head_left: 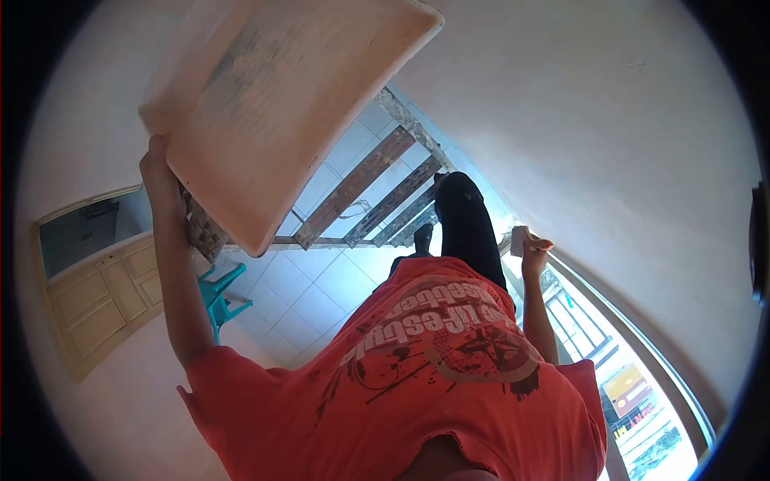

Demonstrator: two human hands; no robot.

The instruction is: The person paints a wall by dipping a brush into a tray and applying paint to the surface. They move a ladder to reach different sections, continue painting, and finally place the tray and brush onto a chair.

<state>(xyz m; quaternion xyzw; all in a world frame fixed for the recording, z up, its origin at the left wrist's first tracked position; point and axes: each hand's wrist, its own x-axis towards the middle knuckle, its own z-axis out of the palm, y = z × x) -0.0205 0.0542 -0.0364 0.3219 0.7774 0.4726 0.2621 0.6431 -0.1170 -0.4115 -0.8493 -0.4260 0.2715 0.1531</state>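
Note:
My left hand is closed on the left rim of a shallow peach-coloured tray, whose inside has dark grey scuffs. The tray is large in the upper left and covers part of a wooden ladder. Low on the right, my right hand is closed around a small pale grey block-shaped tool. Its exact kind is not clear, and the fingers hide part of it. My dark-trousered legs are at the worn ladder rungs.
A plain pale wall rises on the right, above a bright window. Below, on the tiled floor, stands a green plastic chair. A cream panelled door is at the left.

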